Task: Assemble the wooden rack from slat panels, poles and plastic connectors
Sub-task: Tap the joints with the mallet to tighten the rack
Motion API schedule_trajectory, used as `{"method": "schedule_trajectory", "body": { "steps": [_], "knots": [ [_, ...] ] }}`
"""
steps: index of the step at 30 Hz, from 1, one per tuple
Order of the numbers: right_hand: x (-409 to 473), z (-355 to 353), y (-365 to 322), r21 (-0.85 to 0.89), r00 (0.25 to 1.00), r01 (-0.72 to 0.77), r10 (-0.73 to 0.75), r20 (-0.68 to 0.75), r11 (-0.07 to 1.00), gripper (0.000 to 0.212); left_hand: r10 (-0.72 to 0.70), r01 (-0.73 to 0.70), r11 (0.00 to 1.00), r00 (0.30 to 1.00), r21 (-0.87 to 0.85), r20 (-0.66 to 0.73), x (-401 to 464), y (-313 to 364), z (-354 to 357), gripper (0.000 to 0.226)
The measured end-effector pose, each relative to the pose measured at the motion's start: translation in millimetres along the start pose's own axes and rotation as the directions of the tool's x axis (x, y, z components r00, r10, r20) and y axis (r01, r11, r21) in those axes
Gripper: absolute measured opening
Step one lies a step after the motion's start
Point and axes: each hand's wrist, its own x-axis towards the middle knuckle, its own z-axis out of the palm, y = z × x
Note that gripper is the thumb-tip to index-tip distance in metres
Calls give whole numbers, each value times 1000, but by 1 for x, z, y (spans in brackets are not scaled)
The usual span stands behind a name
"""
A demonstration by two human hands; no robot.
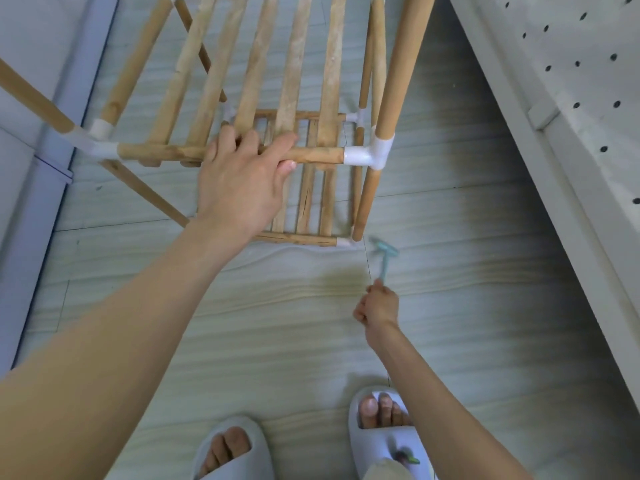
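1 head-worn camera looks steeply down, close above the floor (311, 306).

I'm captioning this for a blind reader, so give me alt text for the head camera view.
A left hand grips the front rail of a half-built wooden rack on the floor, while the right hand holds a small teal hammer near its lower corner. Slippered feet show below.

Left hand (242, 178) curled in a grip; right hand (377, 304) fisted.

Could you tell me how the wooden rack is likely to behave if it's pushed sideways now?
The rack probably wobbles rather than holds rigid, since thin poles join only through push-fit plastic connectors. It looks light, so it may slide; the left hand gripping its rail should steady it.
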Motion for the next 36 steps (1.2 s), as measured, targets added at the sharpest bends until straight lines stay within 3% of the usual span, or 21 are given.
{"method": "schedule_trajectory", "body": {
  "steps": [2, 6, 9, 11, 15, 19, 20, 22, 24, 26, 30, 33, 36],
  "knots": [
    [-3, -11, -11, 50, 997, 33, -30, -64, 998, 31, -22, 22, 1000, 1000, 18, -21, -1, 2, -1, 35],
    [-16, -27, -16, -60, 994, 105, -104, 19, 993, 28, -118, 117, 993, 993, 16, 28, 21, 33, -4, 42],
    [-20, -25, -24, -83, 994, 91, -86, 61, 992, 29, -141, 158, 973, 984, -167, 107, 42, 66, -14, 55],
    [-23, -22, -28, -91, 994, 85, -78, 76, 992, 29, -13, 43, 951, 995, -307, 99, 36, 75, -20, 60],
    [-29, -16, -33, -104, 989, 104, -92, 112, 989, 29, 208, -170, 942, 973, -290, 105, -3, 40, -17, 50],
    [-40, -10, -34, -126, 984, 114, -95, 149, 985, 28, 330, -338, 900, 941, -277, -76, -50, -7, -27, 28],
    [-42, -8, -33, -133, 984, 117, -96, 153, 984, 28, 273, -294, 918, 955, -264, -114, -59, -16, -31, 25],
    [-46, -3, -30, -148, 982, 120, -95, 161, 982, 28, 5, -51, 946, 990, -319, -143, -69, -33, -39, 18],
    [-49, 1, -26, -160, 981, 117, -89, 169, 980, 28, -160, 91, 929, 973, -360, -167, -68, -49, -37, 34],
    [-50, 3, -22, -179, 981, 114, -82, 178, 977, 28, -77, 42, 962, 990, -269, -121, -67, -62, -31, 52],
    [-47, 1, -21, -228, 977, 122, -76, 201, 966, 26, -95, 94, 954, 995, -286, 13, -61, -89, -27, 41],
    [-43, -1, -24, -247, 978, 125, -77, 193, 961, 26, 102, -75, 940, 993, -334, 65, -39, -99, -30, 56],
    [-41, -3, -26, -256, 979, 123, -75, 188, 959, 26, 98, -46, 936, 986, -350, 132, -24, -89, -28, 41]
  ]
}}
